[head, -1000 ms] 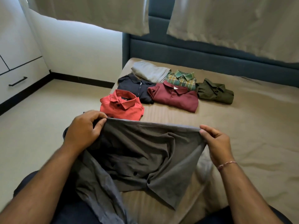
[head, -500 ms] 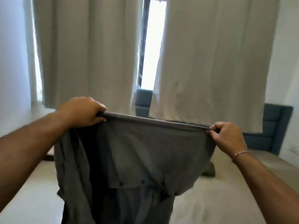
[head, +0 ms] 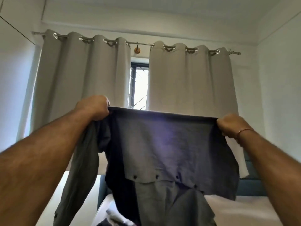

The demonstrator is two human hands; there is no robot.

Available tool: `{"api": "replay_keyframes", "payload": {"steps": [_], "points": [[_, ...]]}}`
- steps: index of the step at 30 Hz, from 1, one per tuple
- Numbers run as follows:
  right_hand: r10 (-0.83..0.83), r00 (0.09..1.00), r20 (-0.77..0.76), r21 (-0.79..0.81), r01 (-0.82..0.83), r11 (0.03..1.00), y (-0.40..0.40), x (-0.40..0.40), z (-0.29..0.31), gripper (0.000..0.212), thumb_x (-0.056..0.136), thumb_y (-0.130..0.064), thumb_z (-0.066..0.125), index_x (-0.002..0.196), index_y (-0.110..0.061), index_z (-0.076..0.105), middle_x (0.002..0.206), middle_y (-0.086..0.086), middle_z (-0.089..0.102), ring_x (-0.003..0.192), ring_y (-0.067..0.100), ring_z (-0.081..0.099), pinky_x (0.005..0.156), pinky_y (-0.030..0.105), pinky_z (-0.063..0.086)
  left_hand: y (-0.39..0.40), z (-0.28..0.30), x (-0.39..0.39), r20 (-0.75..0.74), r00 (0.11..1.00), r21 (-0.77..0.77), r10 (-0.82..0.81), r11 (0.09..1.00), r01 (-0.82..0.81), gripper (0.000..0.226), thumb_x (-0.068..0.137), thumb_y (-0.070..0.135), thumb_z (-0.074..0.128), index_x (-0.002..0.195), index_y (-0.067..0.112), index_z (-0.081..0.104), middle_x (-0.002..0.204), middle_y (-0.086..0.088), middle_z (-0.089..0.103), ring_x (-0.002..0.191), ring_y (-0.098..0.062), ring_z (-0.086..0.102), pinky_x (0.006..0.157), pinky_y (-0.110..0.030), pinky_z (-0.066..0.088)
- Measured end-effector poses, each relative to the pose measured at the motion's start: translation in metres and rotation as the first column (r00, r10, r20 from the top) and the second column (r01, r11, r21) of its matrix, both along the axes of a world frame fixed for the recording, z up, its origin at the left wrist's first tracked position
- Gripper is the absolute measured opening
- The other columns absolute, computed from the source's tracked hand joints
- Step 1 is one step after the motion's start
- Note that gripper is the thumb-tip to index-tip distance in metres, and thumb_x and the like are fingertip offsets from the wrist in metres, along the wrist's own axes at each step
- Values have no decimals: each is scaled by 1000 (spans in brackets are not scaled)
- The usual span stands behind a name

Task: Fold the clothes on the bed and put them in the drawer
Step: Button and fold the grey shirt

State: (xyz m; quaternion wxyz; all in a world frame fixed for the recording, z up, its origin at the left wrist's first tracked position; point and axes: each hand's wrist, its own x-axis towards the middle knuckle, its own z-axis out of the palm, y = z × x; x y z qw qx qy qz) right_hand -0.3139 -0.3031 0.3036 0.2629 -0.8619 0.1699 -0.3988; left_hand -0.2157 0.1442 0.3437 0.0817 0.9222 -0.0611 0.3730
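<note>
Pale curtains (head: 190, 82) hang from a rod across the far wall, parted in the middle so that a strip of window (head: 139, 85) shows between them. Below, at the bottom edge of the view, lies the bed (head: 241, 209) with its blue-green headboard (head: 250, 181) against that wall.

Both arms reach forward and up. The left hand (head: 93, 107) grips one end of a grey shirt (head: 169, 152), fingers curled tight around the cloth; the right hand (head: 230, 125), with a thin bracelet (head: 244, 130) at the wrist, grips the other end in the same way. The edge between them is pulled into a nearly straight line, and the shirt hangs free in the air above the foot side of the bed, touching nothing that I can see. A row of dark buttons (head: 157, 176) runs across the lower part, and one sleeve (head: 79, 168) drops down under the left hand.

I judge that the shirt is held high and stretched like this to let it fall open and flat — wrinkles drop out, and the shape becomes clear before folding. It is not folded yet.

At the bottom edge, near the left side of the bed, a small heap of other clothes (head: 114, 217) is partly visible, too hidden to tell how it lies. No drawer is in view, so what is in it I cannot say.
</note>
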Motion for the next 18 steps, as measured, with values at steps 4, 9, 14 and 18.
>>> {"api": "replay_keyframes", "payload": {"steps": [4, 9, 14, 18], "points": [[70, 994, -82, 126, -59, 990, -3, -6, -28, 26, 89, -2, 48, 73, 11, 64, 48, 18, 62, 54, 31, 54, 52, 30, 38, -13, -24, 3, 43, 998, -109, 54, 993, -49, 17, 79, 13, 60, 88, 20, 72, 92, -6, 68, 88, -34, 66, 82, -43, 58], [180, 984, -11, 476, -153, 866, -2, 11, -65, 29, 99, -4, 33, 78, -1, 53, 41, 11, 57, 45, 23, 42, 52, 23, 33, -6, -57, 25, 37, 983, -302, 179, 940, -160, 25, 84, 16, 59, 103, 11, 74, 115, -19, 71, 106, -42, 68, 92, -48, 57], [328, 938, 109, 765, -290, 575, -4, 43, -86, 30, 106, -26, 30, 88, -14, 52, 46, 0, 59, 41, 9, 40, 38, 12, 29, -18, -87, 45, -254, 946, -658, -203, 753, -15, 31, 102, 9, 40, 113, -5, 65, 90, -27, 69, 74, -39, 70, 62, -40, 54], [401, 887, 228, 835, -390, 388, -7, 84, -97, 49, 109, -38, 21, 116, -6, 56, 71, 12, 74, 59, 17, 63, 40, 18, 46, -37, -110, 62, -310, 612, -920, -727, 391, -1, 81, 106, 61, 31, 106, -10, 70, 88, -28, 76, 56, -31, 74, 37, -29, 54]]}}
